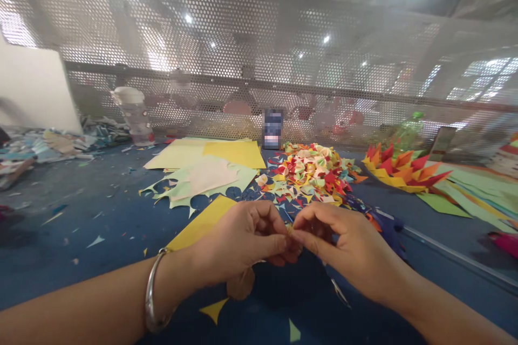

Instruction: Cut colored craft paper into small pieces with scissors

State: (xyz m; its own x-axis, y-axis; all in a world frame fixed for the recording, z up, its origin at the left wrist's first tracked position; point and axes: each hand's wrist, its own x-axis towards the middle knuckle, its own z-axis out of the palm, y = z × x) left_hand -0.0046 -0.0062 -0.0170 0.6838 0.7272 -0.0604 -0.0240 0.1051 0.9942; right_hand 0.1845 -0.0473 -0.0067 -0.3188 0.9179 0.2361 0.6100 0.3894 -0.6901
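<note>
My left hand [253, 232] and my right hand [343, 240] meet in the middle, both closed in a pinch. Between their fingertips is a small yellowish piece of paper [290, 229], mostly hidden by the fingers. Under my left hand lies a round tan disc [242, 283], partly covered. Just behind that hand is a yellow paper sheet [204, 220]. A thin silvery object [340, 293] rests below my right hand; its kind is unclear. Beyond the hands rises a heap of small folded paper pieces [315, 170] in cream, red, yellow and green.
Cut pale green paper [218, 178] and yellow sheets [238, 154] lie behind. A phone [272, 130] stands against the perforated screen [226, 27]. A lidded cup [135, 118] is left; a spiky red-orange paper piece [404, 170] and a green-capped bottle [409, 132] are right.
</note>
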